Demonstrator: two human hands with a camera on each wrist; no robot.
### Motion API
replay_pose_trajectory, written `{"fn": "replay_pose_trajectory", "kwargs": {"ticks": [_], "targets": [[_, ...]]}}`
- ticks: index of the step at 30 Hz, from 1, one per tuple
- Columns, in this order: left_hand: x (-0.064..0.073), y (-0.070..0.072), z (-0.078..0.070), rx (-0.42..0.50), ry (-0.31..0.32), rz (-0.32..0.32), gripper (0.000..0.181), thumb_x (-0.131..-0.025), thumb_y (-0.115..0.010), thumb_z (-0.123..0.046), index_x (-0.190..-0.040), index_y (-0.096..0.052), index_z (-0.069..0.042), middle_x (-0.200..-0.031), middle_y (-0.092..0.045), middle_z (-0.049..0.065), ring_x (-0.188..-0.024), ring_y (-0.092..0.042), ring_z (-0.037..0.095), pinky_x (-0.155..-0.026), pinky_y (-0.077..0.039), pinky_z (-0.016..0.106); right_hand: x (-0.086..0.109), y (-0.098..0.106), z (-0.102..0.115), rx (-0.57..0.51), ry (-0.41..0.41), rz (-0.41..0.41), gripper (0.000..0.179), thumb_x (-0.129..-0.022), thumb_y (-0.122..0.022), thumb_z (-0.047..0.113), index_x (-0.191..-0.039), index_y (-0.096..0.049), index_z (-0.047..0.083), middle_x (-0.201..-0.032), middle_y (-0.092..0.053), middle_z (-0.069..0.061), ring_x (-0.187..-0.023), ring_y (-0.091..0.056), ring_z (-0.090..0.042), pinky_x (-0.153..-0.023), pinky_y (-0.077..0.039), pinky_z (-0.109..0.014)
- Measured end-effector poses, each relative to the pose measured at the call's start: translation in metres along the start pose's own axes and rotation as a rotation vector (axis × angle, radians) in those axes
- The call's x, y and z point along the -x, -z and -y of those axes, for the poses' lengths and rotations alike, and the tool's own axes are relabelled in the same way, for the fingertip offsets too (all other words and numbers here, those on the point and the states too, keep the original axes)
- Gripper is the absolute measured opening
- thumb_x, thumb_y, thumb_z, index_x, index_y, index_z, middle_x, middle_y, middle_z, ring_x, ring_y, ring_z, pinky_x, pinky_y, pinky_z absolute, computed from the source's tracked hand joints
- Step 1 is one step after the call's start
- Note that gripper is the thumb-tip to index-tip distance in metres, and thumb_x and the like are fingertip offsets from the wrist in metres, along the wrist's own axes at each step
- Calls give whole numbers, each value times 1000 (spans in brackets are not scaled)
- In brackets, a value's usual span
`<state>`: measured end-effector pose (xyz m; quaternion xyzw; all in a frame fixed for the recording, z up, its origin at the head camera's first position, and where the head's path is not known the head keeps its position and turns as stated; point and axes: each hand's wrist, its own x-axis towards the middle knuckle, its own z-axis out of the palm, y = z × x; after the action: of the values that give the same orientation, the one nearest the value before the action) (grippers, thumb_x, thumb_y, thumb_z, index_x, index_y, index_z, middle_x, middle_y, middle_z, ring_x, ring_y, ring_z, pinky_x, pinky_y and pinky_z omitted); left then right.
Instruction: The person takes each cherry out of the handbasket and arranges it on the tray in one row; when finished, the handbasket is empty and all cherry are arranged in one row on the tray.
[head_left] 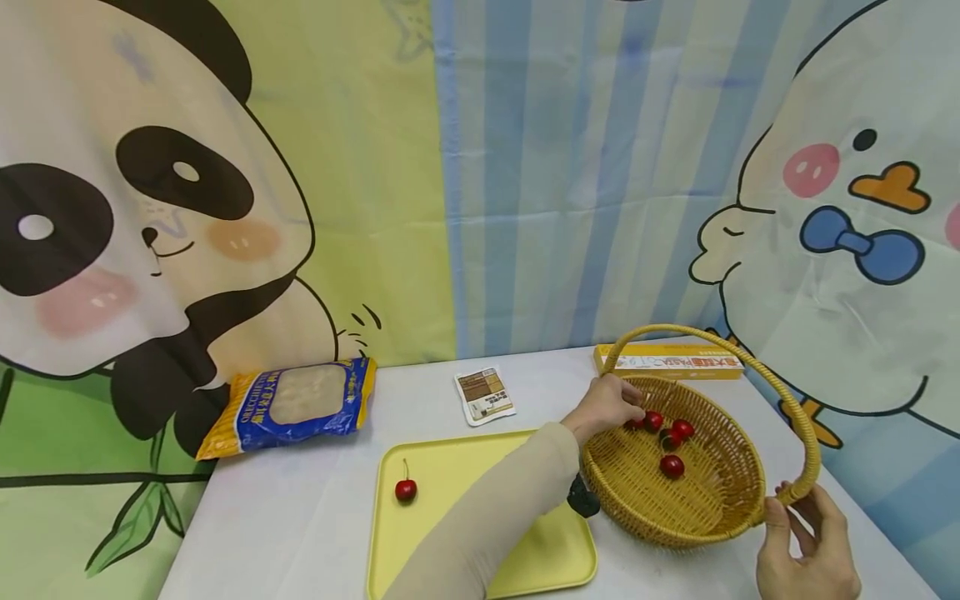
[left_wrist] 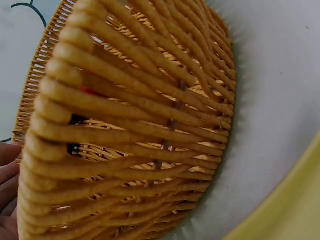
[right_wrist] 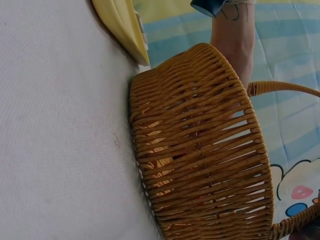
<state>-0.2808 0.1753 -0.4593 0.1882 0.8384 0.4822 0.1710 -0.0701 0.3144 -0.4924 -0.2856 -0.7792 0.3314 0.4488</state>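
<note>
A round woven basket (head_left: 697, 508) with an arched handle stands on the table, with several dark red cherries (head_left: 672, 466) inside. My left hand (head_left: 606, 407) reaches over its left rim beside the handle's base. The bent fingertips are at a cherry (head_left: 633, 424) that they partly hide. In the left wrist view the fingers (left_wrist: 8, 175) show beyond the rim at the left edge. My right hand (head_left: 808, 546) grips the basket's right rim at the other handle base, thumb in front. In the right wrist view the basket side (right_wrist: 205, 150) hides most of the contents.
A yellow tray (head_left: 386, 533) lies left of the basket, under my left forearm, with one stemmed cherry (head_left: 406, 490) on it. Behind are a blue-and-orange pasta bag (head_left: 300, 404), a small brown-and-white packet (head_left: 484, 396) and a yellow box (head_left: 720, 367). Printed curtains stand behind the table.
</note>
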Motion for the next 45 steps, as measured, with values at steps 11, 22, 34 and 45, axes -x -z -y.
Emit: {"fn": "replay_pose_trajectory", "kwargs": {"ticks": [11, 22, 34, 45], "targets": [[-8, -12, -6, -3, 105, -103, 29, -94, -79, -10, -122, -77, -5, -120, -76, 4, -111, -71, 19, -85, -61, 31, -1, 1, 2, 43, -3, 27, 54, -103, -66, 11, -153, -52, 26, -132, -68, -15, -124, -53, 10, -100, -43, -3], [-3, -19, 2, -145, 106, -57, 24, -97, -76, -12, -121, -79, -12, -118, -77, 0, -91, -71, 12, -69, -56, 26, 2, 1, 1, 15, 5, 31, 56, -100, -69, 5, -150, -56, 25, -128, -68, -16, -116, -51, 16, -95, -43, -1], [-9, -23, 5, -210, 80, 1, 28, -85, -87, -8, -112, -83, -16, -113, -78, -7, -104, -72, 10, -80, -59, 23, 2, 3, 3, 43, 5, 39, 55, -102, -67, 11, -153, -52, 27, -131, -68, -15, -121, -52, 13, -99, -42, -2], [-11, -25, 4, -250, 60, 21, 14, -84, -88, -9, -96, -86, -15, -113, -77, -8, -108, -67, 8, -76, -56, 21, 1, 3, 3, 49, 3, 32, 55, -103, -66, 11, -153, -52, 28, -132, -68, -15, -122, -53, 11, -101, -42, -4]]}}
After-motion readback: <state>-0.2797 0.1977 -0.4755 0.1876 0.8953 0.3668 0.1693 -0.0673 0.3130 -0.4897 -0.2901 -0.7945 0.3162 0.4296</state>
